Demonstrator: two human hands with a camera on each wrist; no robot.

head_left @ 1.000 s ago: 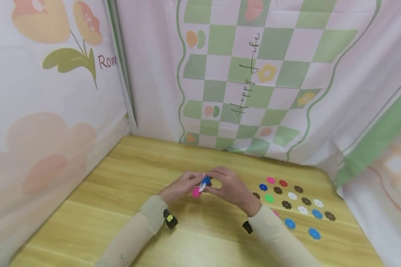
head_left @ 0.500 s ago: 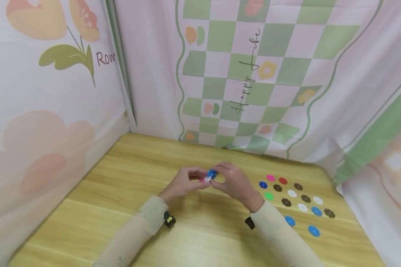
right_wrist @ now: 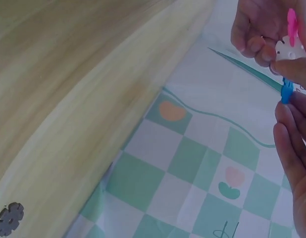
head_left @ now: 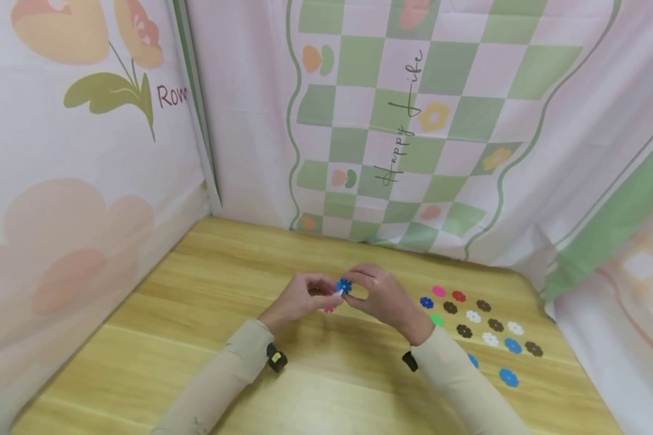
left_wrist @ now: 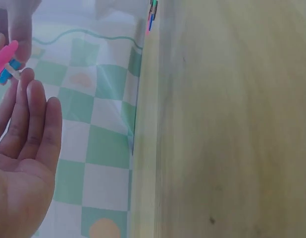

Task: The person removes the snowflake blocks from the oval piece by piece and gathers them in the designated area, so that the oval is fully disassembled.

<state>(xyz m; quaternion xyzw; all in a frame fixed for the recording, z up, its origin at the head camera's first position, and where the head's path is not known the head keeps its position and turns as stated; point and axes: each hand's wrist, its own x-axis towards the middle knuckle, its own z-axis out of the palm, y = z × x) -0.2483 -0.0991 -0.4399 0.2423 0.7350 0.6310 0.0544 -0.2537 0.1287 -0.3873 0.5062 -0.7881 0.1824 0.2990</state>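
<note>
Above the table, both hands meet over a small cluster of joined notched plastic discs. My left hand (head_left: 298, 297) pinches the white disc (right_wrist: 282, 48) between thumb and fingers. A pink disc (left_wrist: 6, 55) is fixed across the white one, and its lower part shows beneath the left thumb in the head view. My right hand (head_left: 385, 302) pinches a blue disc (head_left: 344, 286) between thumb and fingertips. In the right wrist view the blue disc (right_wrist: 287, 91) touches the white disc near the left thumb; fingers hide how far they interlock.
Loose flower-shaped discs lie flat on the wooden table (head_left: 239, 260) to the right: a red disc (head_left: 459, 296), a green disc (head_left: 437, 319), plus several brown, white, blue and pink ones. A checked curtain (head_left: 359, 145) hangs behind the table.
Over the last second both hands have lifted slightly and turned the cluster. The blue disc has shifted a little up and right, and now faces the head camera. The pink disc again shows below.
</note>
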